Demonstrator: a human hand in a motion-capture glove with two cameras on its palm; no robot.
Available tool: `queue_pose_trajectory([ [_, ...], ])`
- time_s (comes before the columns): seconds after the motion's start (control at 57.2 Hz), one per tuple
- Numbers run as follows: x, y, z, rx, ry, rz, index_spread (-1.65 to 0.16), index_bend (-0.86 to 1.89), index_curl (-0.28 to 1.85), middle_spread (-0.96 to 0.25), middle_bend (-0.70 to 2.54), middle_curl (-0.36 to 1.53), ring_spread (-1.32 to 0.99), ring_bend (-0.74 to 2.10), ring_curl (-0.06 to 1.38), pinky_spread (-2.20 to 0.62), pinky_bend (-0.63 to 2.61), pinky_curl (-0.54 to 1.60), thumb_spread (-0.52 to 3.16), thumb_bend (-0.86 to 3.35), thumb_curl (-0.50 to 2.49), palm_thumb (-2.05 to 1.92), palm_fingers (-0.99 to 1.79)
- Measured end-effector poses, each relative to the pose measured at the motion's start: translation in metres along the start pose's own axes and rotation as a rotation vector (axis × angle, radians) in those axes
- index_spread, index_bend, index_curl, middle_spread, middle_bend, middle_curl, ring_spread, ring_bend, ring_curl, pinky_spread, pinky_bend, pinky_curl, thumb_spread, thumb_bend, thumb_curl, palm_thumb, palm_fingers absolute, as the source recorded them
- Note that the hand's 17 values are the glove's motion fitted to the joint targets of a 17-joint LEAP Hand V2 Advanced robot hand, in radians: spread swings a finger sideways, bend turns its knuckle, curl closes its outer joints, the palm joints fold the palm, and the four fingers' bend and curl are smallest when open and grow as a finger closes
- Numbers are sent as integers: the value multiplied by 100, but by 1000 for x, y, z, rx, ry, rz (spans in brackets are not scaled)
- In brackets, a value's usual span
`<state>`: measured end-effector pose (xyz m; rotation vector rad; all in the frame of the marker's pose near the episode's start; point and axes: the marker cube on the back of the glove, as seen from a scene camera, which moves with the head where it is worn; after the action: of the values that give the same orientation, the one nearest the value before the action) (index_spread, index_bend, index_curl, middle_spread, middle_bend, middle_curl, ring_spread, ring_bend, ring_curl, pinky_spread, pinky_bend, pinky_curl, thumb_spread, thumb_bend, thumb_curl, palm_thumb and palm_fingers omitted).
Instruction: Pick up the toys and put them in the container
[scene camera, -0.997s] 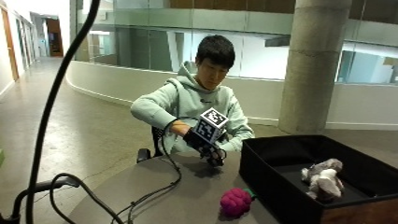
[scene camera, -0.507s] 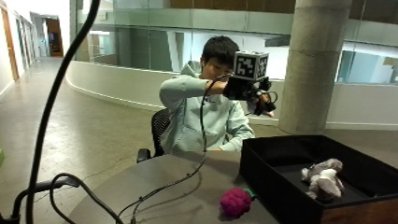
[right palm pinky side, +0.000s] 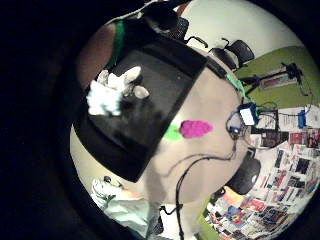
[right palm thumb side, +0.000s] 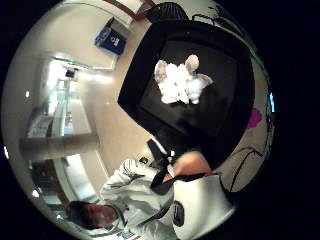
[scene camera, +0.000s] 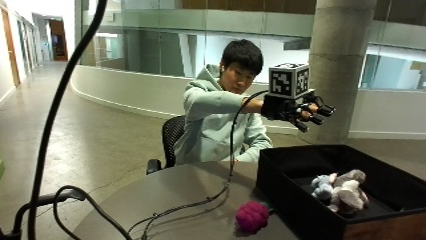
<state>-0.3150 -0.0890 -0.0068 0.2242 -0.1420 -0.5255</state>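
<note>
Outside view: right hand (scene camera: 298, 111) is raised high above the table (scene camera: 180, 192), arm stretched out over the near wall of the black bin (scene camera: 283, 192). Fingers (scene camera: 318, 111) spread and relaxed, nothing in them. Bin sits at the table's right edge. White-grey plush toy (scene camera: 341, 191) lies on the bin floor toward the right side. Pink toy (scene camera: 251, 216) with a bit of green sits on the table, just beside the bin's left outer wall near the front edge; can't tell if it touches the wall. Black cable (scene camera: 193, 205) runs across the table toward the front-left edge.

Little-finger palm view: looking down on the bin (right palm pinky side: 107, 150) from well above; plush toy (right palm pinky side: 112, 91) inside near one end, pink toy (right palm pinky side: 195, 128) on the table (right palm pinky side: 210, 165) just outside the bin's long wall.

Thumb palm view: bin (right palm thumb side: 135, 85) with plush toy (right palm thumb side: 181, 81) roughly mid-floor; pink toy (right palm thumb side: 253, 118) on the table past the far wall.
</note>
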Motion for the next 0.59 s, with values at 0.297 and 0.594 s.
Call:
queue_pose_trajectory([
  [0.297,64,23,-14,105,-90,41,-23,12,30,2,9,27,-4,19,25,2,84,39,116,-5,36,-6,-27],
  [0.594,162,32,32,122,-136,153,-27,17,33,2,14,24,-5,18,26,2,69,34,123,-4,28,-5,-11],
])
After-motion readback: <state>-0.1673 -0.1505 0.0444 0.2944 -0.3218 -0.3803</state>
